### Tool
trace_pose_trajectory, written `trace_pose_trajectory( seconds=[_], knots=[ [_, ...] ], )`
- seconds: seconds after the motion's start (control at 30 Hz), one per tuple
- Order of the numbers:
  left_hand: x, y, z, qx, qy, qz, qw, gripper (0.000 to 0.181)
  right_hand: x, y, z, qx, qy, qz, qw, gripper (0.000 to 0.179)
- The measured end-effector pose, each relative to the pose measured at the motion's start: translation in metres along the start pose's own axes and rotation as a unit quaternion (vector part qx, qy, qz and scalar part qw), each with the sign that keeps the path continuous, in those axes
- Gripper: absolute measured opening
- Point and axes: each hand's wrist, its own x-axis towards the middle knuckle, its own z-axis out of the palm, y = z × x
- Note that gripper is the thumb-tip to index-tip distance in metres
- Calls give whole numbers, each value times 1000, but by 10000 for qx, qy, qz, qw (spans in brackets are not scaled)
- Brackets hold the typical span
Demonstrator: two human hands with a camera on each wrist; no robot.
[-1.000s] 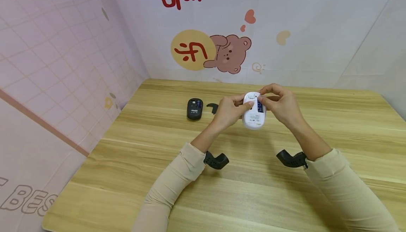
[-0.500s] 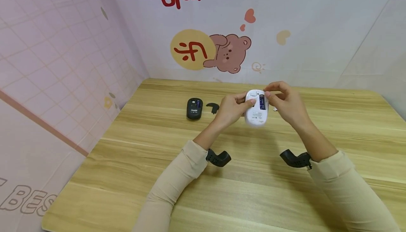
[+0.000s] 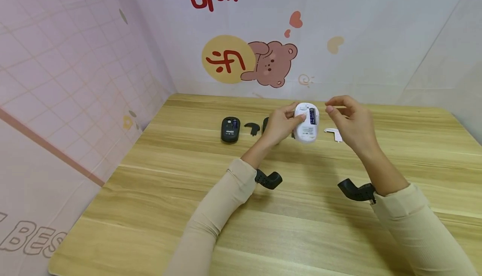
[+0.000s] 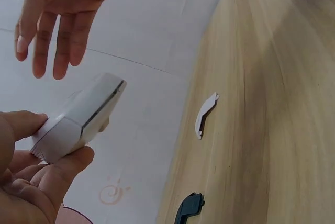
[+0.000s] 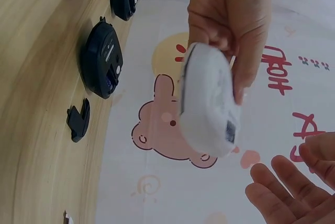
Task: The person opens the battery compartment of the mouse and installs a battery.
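Note:
My left hand (image 3: 280,125) grips a white computer mouse (image 3: 306,134) above the table, thumb on its underside. The underside faces me, and its uncovered battery slot shows dark blue batteries (image 3: 312,116). In the left wrist view the mouse (image 4: 78,116) sits between thumb and fingers. Just right of the mouse is my right hand (image 3: 354,127), apart from it and holding nothing; its fingers (image 4: 63,46) hang relaxed in the left wrist view. On the table beyond, partly behind the right hand, lies a white battery cover (image 3: 334,134).
A black mouse (image 3: 230,130) lies underside up on the wooden table (image 3: 180,150), a black cover (image 3: 252,127) beside it. Another black mouse (image 5: 102,59) and cover (image 5: 78,121) are mostly hidden behind my left hand in the head view. A printed cloth (image 3: 357,66) hangs behind.
My right hand has let go of the white mouse and drawn off to the right. The left hand has carried the mouse slightly right and up, and the white cover has come into view.

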Motion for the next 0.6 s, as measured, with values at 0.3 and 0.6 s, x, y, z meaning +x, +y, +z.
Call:
trace_pose_trajectory(
  seconds=[0.3, 0.6],
  knots=[
    [19, -14, 19, 668, -111, -57, 9977, 48, -1, -1, 0, 26, 114, -123, 9999, 20],
    [33, -41, 44, 1569, -44, -122, 9875, 44, -4, -2, 11, 145, -167, -147, 9996, 17]
  ],
)
